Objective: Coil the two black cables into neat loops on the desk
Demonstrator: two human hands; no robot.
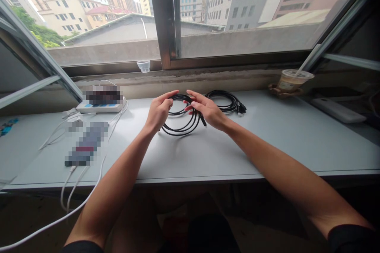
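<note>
Cable coil (181, 131): left hand (158, 112), grip pinched on it; right hand (209, 111) curved around it, cannot tell whether grip holds. Light, even support probably prevents tangling.

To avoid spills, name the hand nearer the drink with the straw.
Right. The right hand is left of the drink, at the held cable; the left hand is farther left.

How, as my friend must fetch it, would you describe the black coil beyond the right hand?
Start at the pale table, then the right hand. Just beyond it lies a black cable coil. Unlike the nearer, handheld coil, this one rests unheld.
</note>
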